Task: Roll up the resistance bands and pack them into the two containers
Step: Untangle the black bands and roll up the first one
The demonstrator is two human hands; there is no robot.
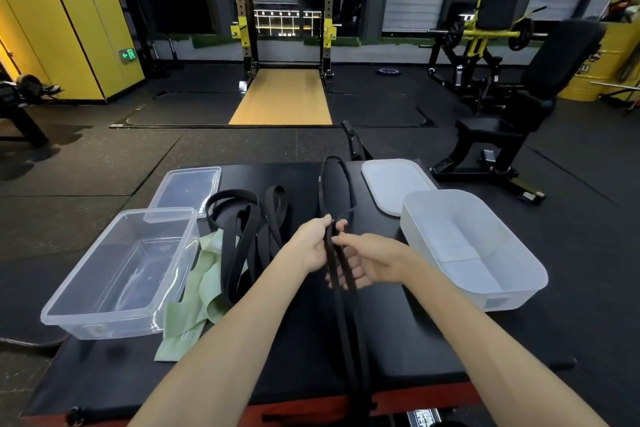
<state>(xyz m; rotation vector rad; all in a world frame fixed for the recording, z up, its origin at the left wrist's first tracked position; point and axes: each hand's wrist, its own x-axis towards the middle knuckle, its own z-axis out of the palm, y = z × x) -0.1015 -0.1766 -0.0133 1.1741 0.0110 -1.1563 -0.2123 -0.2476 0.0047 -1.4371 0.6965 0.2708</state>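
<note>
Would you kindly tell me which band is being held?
The central long black band, gripped by the left hand and right hand; the other black bands and green band lie untouched.

Left hand (309,246) and right hand (369,262) are bare, as are the 2 forearms (221,340).

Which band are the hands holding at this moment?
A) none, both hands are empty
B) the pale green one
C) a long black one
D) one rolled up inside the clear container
C: the left hand and right hand both grip the black band, while the green band lies beside the clear container.
</note>
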